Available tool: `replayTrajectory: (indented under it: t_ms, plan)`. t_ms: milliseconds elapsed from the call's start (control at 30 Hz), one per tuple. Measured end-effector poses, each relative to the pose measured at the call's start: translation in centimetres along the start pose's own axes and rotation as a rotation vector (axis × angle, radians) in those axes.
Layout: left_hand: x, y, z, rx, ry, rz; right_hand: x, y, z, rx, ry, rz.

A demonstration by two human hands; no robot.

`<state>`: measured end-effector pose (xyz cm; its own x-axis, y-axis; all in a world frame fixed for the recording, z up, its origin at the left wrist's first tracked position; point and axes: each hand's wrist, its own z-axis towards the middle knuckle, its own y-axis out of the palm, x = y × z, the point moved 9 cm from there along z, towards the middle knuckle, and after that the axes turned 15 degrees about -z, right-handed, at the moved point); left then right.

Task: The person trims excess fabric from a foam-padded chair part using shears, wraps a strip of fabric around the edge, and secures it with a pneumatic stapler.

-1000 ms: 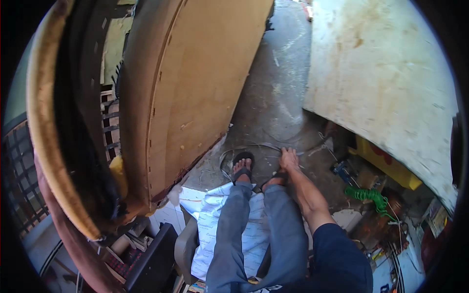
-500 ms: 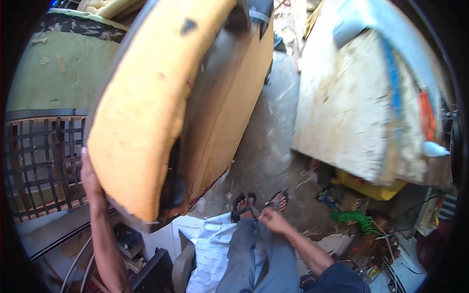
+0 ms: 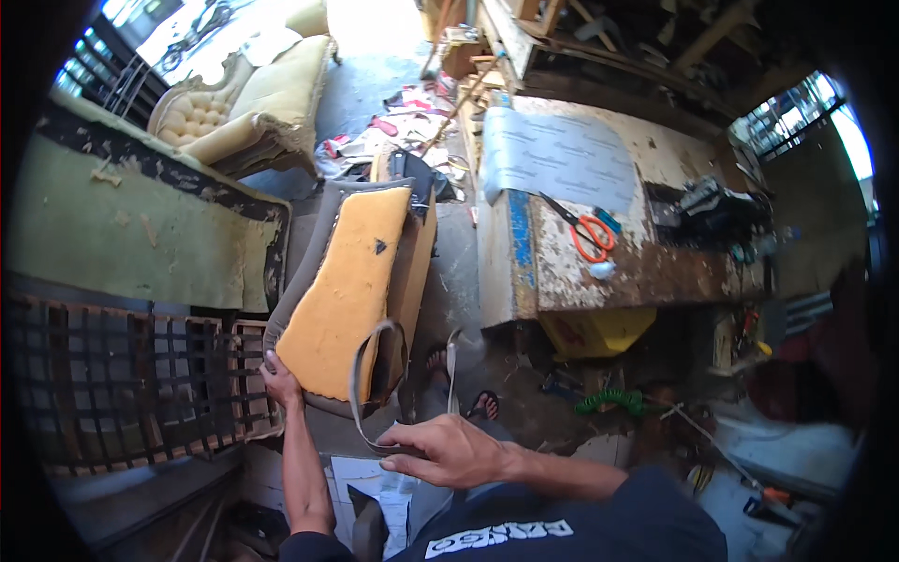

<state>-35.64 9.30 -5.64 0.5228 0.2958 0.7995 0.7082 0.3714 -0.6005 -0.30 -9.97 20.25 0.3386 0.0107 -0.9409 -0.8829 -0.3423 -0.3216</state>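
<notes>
Along its lower left edge, my left hand [image 3: 279, 379] grips an upholstered furniture piece [image 3: 337, 290], with orange-yellow foam on its side and grey fabric round its edge. The piece stands on the floor in front of me, slightly left. My right hand [image 3: 448, 448] pinches a flat grey strap [image 3: 357, 379] between thumb and fingers, just in front of my body. The strap rises in a loop across the lower end of the foam; another length of it hangs near my feet.
On the right, a worn workbench [image 3: 599, 281] bears orange-handled scissors [image 3: 592, 236] and a grey-blue printed sheet [image 3: 557, 159]. A webbed frame [image 3: 131, 384] and green panel [image 3: 150, 215] lie left. A cream tufted sofa [image 3: 253, 103] and scattered scraps [image 3: 403, 117] are farther off.
My right hand has come up from near my feet and now shows the looped strap. My left hand stays on the upholstered piece. The view has swung up, showing the bench top and sofa.
</notes>
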Motion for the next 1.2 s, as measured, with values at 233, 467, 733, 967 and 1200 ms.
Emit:
replayTrajectory:
  t_ms: [233, 467, 733, 967, 1200]
  plan:
    - [-0.5, -0.4, -2.6, 0.078, -0.048, 0.067, -2.9, -1.8, 0.7, 0.077, -0.020, -0.360]
    - [3.2, -0.2, -1.5, -0.185, 0.012, 0.592, -2.9, -3.5, 5.6, 0.107, 0.101, -0.534]
    - [32.1, 7.6, -17.2, -1.788, -0.207, -0.374, -1.9, -8.0, 8.1, 0.338, 0.148, -0.236]
    - [29.4, 6.4, -8.2, -1.643, -0.317, -0.117, 3.3, -9.5, 7.5, 0.185, 0.228, -0.264]
    - [32.4, 3.0, 5.6, -1.306, -0.178, 0.132, 9.3, -14.4, 7.4, 0.292, 0.285, -0.310]
